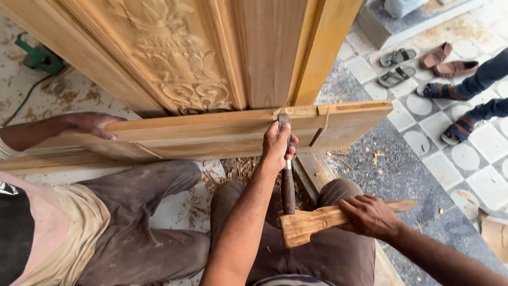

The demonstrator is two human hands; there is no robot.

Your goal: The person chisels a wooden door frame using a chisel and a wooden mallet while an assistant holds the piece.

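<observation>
My left hand [278, 144] grips a chisel [287, 191] with a dark wooden handle. Its steel blade is set upright into a notch in the top edge of a long wooden board [211, 132] standing on its side. My right hand [370, 214] holds a wooden mallet [302, 226] by its handle, the head just beside the butt of the chisel handle. A co-worker sits at the left, one hand [90, 124] resting on the board's left end.
A tall carved wooden door [174, 63] stands behind the board. Wood shavings [243, 169] lie below it. Loose sandals [397, 66] and another person's sandalled feet [450, 92] are on the tiles at right. A green power tool [39, 55] lies far left.
</observation>
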